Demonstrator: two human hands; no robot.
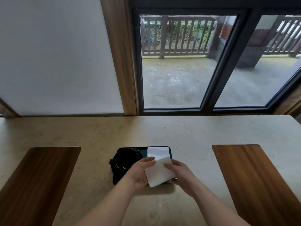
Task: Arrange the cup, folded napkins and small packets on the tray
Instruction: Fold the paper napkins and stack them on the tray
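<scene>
A dark rectangular tray (144, 149) lies in the middle of the pale stone counter. A black cup (127, 158) on a black saucer sits on the tray's left half, its handle pointing left. One folded white napkin (158, 153) lies flat in the tray's far right corner. I hold a second folded white napkin (158, 172) just above the tray's near right part. My left hand (140, 172) grips its left edge and my right hand (178, 172) grips its right edge. No small packets are visible.
Two brown wooden mats are inset in the counter, one at the left (37, 180) and one at the right (257, 180). A white wall (57, 54) and a dark-framed glass door (211, 62) stand behind the counter's far edge.
</scene>
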